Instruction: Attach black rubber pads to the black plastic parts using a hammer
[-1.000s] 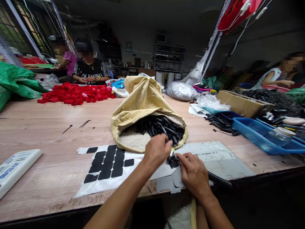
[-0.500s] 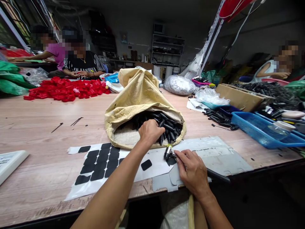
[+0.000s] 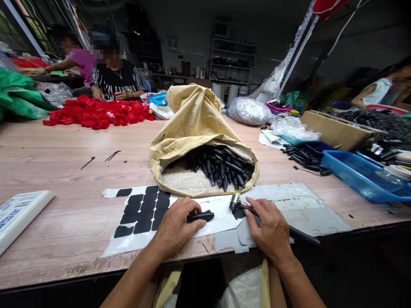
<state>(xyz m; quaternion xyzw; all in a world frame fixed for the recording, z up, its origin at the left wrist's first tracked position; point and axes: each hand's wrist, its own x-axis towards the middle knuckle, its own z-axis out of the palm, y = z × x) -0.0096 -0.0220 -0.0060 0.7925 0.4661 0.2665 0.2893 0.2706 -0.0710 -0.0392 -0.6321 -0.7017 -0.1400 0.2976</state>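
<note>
Withdrawn from the yellow sack (image 3: 197, 109), the left hand (image 3: 175, 223) clasps a black tubular part (image 3: 206, 216) between its fingers; the right hand's (image 3: 271, 229) fingers grip a mallet (image 3: 235, 202)

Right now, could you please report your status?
Left hand: grip on black piece, over sheet. Right hand: grip on hammer. Open sack just beyond, similar pieces inside.

From my remote seat: narrow gap between left hand (image 3: 178, 223) and right hand (image 3: 270, 226), black tube (image 3: 205, 216) jutting into it, head of the hammer (image 3: 234, 201) at its far right. I could pass forward over the low front rim into the sack (image 3: 199, 122), its raised back blocking straight travel. Leftward I have open bench (image 3: 64, 179) around some thin pins (image 3: 87, 163); rightward, the blue tray (image 3: 346, 183) obstructs.
</note>
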